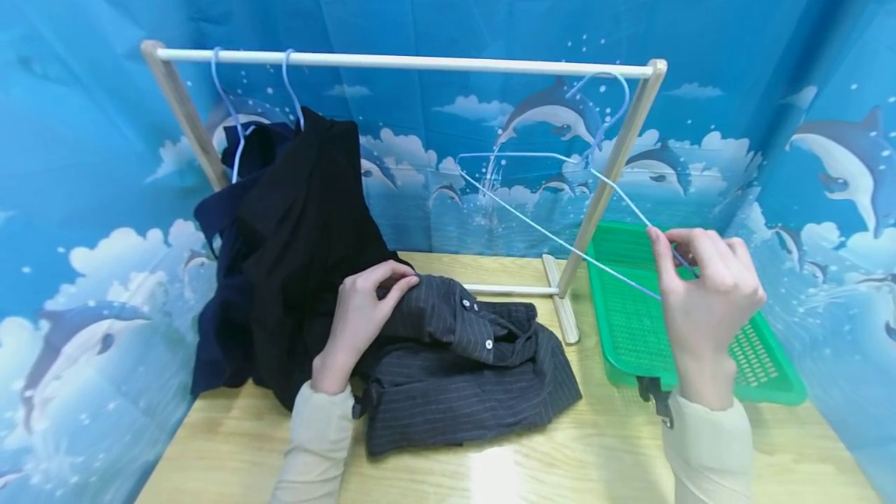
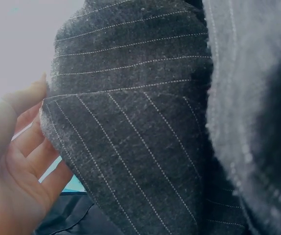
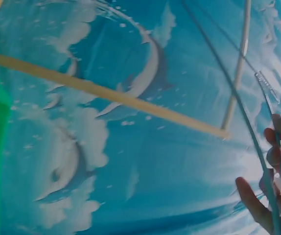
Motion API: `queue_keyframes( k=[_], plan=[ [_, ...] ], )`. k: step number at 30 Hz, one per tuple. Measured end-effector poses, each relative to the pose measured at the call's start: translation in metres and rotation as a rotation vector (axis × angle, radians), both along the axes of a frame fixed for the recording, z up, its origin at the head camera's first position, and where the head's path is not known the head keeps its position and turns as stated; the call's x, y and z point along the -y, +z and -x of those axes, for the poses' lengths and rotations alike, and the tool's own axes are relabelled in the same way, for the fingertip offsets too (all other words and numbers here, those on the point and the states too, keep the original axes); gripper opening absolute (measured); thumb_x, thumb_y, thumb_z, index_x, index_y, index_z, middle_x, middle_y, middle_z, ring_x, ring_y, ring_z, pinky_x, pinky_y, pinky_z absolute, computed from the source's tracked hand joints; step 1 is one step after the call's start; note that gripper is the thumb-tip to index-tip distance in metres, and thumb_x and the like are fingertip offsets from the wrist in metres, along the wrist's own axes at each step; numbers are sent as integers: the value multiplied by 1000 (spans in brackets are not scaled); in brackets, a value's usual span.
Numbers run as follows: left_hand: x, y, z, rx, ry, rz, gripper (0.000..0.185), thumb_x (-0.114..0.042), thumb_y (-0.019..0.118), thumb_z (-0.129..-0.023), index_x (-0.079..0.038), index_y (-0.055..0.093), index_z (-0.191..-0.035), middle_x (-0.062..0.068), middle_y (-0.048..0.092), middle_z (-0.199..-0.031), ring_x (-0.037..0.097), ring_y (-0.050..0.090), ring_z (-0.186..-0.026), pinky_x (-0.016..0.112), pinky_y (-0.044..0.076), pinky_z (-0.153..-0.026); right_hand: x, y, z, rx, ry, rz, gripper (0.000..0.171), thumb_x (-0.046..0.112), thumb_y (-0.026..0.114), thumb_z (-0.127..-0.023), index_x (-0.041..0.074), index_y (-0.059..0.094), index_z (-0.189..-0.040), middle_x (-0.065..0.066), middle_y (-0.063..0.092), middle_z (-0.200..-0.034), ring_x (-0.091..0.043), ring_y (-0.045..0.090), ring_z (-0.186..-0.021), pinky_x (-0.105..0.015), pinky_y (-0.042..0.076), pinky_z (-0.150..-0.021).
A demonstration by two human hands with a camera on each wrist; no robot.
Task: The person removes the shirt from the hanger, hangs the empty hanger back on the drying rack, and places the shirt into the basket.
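Observation:
A dark grey pinstriped shirt (image 1: 462, 379) with white buttons lies crumpled on the wooden table (image 1: 560, 457). My left hand (image 1: 364, 309) grips its upper edge; the left wrist view shows my fingers (image 2: 30, 147) curled round a fold of the striped cloth (image 2: 130, 137). My right hand (image 1: 703, 294) pinches one end of a light blue wire hanger (image 1: 553, 236), held up over the green tray (image 1: 630, 317). The hanger's hook (image 1: 609, 92) is near the right post of the wooden rack (image 1: 406, 62). In the right wrist view my fingertips (image 3: 272, 166) hold the thin wire (image 3: 238, 98).
Two blue hangers (image 1: 231, 115) on the rack's left carry dark garments (image 1: 294, 239) that drape onto the table. The rack's right post (image 1: 609, 185) stands between the shirt and the tray. A blue dolphin-print curtain (image 1: 805, 99) surrounds the table.

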State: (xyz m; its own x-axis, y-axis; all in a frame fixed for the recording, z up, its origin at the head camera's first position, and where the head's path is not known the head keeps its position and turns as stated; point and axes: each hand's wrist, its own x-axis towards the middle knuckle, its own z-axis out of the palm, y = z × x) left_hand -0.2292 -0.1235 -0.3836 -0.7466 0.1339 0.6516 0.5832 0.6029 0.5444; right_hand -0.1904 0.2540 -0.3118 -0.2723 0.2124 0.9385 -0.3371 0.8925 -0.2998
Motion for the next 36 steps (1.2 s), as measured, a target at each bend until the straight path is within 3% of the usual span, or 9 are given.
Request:
queue_keyframes(
  k=[6, 11, 17, 22, 29, 33, 36],
  plan=[
    [-2, 0, 0, 11, 1, -6, 11, -20, 77, -91, -11, 77, -96, 1, 77, -93, 16, 72, -83, 38, 59, -79, 13, 29, 16, 77, 7, -2, 38, 35, 67, -99, -2, 72, -90, -20, 65, -76, -35, 53, -73, -32, 31, -65],
    [-4, 0, 0, 19, -2, -5, 11, -19, 77, -91, -11, 77, -98, 2, 77, -94, 16, 72, -83, 38, 59, -79, 21, 40, 39, 139, 4, -19, 35, 33, 62, -102, 0, 70, -94, -18, 65, -79, -36, 54, -75, -39, 34, -64],
    [-8, -1, -1, 7, -10, 22, 10, -20, 76, -92, -12, 78, -98, 0, 76, -92, 14, 71, -81, 35, 58, -73, 22, 28, 56, 212, -17, -90, 30, 31, 63, -102, 3, 70, -94, -15, 70, -84, -35, 55, -73, -48, 41, -58],
    [-9, -2, -1, 9, -9, 32, 10, -20, 76, -92, -12, 78, -98, 0, 76, -93, 14, 71, -81, 35, 58, -73, 22, 15, 58, 227, -11, -90, 31, 34, 64, -101, 5, 72, -94, -14, 66, -78, -33, 53, -68, -44, 37, -55],
    [-7, -1, -2, 9, -5, 28, 10, -20, 77, -91, -12, 78, -97, 0, 76, -93, 14, 71, -83, 36, 58, -74, 21, 14, 55, 257, -17, -118, 31, 39, 66, -98, 9, 75, -99, -13, 64, -78, -31, 51, -65, -40, 31, -53],
    [-7, -1, -2, 17, -4, 32, 10, -21, 76, -92, -12, 78, -97, 0, 76, -93, 14, 71, -82, 36, 58, -74, 24, 16, 48, 261, 41, -125, 29, 33, 68, -98, 9, 75, -113, -17, 69, -99, -39, 57, -88, -50, 44, -70],
    [-9, 0, -3, 21, -8, 35, 10, -21, 77, -91, -13, 77, -98, 0, 77, -93, 14, 71, -82, 36, 58, -74, 32, 14, 38, 190, 123, -141, 26, 23, 70, -97, 7, 75, -117, -20, 68, -111, -43, 56, -102, -54, 45, -86]
  ],
)
